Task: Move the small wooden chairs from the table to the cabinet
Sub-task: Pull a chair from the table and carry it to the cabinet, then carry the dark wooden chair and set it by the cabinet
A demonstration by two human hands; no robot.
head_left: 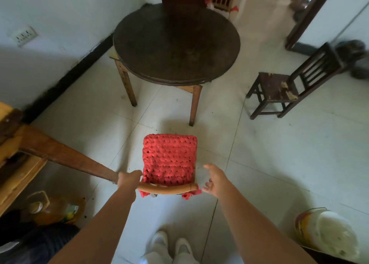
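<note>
A small wooden chair with a red woven cushion (169,159) stands on the tiled floor just in front of me. My left hand (128,180) grips the left end of its curved wooden back rail (167,189). My right hand (214,180) hovers at the right end of the rail, fingers apart, touching nothing. A second small chair, dark wood with a slatted back (289,84), stands on the floor to the right of the round dark table (175,44). The cabinet cannot be made out with certainty.
A light wooden piece of furniture (18,153) juts in from the left, with oil bottles (56,207) under it. A white bucket (327,233) sits at lower right. My white shoes (169,247) are below. A doorway frame (307,16) is at upper right.
</note>
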